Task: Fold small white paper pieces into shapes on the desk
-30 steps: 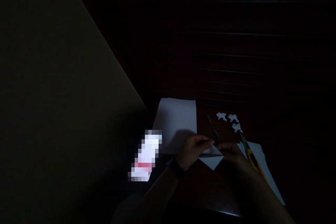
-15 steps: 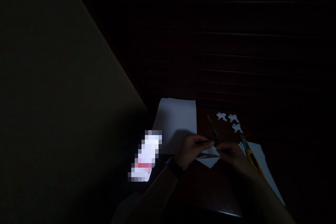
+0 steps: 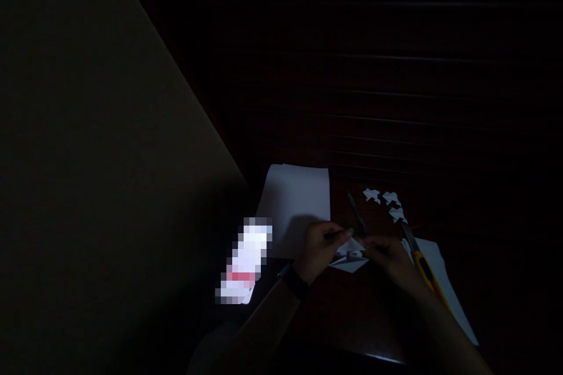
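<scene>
Fingers: the left hand (image 3: 320,249) and the right hand (image 3: 389,258) meet over the near middle of the dark wooden desk (image 3: 352,310). The fingers (image 3: 342,235) of both hands are closed narrowly, pinching the small white folded paper piece (image 3: 353,260) from its left and right sides.
Paper piece: it is low over the desk between the two hands, and the dim light hides whether its underside touches the wood.
Left edge: a bright white-and-red oblong object (image 3: 244,263), blurred out, lies apart from the left hand.
Left wrist: it wears a dark wristband (image 3: 294,281).
Behind the left hand: a large plain white sheet of paper (image 3: 299,199) lies flat, its near part shadowed by the hand.
Middle: a slim dark pen-like tool (image 3: 355,215) lies just behind the fingertips; whether they touch cannot be told.
Right rear: three small white folded paper shapes (image 3: 390,198) sit close together, well clear of the hands.
Right edge: a yellow-handled utility knife (image 3: 423,266) lies on a second white sheet (image 3: 444,290), just beside the right hand.
Risk: the knife is so close to the right hand and forearm that a sideways shift could knock it or brush its blade end. The poor light could also let the pinch slip and skew the crease.
</scene>
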Demonstrator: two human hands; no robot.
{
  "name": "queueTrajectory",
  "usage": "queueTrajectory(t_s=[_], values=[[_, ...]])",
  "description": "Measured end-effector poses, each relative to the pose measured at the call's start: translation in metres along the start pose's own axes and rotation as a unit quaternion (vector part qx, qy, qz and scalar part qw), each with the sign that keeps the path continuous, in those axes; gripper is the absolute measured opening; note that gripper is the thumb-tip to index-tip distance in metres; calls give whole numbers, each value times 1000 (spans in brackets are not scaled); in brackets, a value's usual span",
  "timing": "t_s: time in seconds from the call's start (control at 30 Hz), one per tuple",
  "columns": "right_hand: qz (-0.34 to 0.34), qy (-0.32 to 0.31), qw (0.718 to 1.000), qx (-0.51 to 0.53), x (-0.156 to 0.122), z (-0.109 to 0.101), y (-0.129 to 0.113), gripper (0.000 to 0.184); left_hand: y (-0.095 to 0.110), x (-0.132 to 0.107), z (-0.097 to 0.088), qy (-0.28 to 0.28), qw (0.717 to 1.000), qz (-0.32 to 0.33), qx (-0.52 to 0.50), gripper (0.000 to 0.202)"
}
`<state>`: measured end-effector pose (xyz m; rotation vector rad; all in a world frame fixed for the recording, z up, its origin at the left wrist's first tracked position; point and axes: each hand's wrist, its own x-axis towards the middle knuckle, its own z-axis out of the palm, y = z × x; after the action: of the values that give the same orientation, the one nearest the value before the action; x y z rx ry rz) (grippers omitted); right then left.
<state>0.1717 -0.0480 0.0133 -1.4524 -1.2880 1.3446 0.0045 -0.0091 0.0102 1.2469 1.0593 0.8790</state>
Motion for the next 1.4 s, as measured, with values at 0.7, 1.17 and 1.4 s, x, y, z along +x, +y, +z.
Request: queueTrajectory(t_s=[0.7, 1.17, 1.4], values=[[-9, -1, 997, -76, 0, 6, -2, 26, -2, -4, 1, 9, 996, 32, 78, 32], [38, 53, 998, 0, -4, 5, 0, 20, -4, -3, -8, -102, 986, -95, -88, 29], [58, 34, 998, 10, -6, 5, 0, 18, -9, -2, -7, -86, 992, -76, -42, 30]])
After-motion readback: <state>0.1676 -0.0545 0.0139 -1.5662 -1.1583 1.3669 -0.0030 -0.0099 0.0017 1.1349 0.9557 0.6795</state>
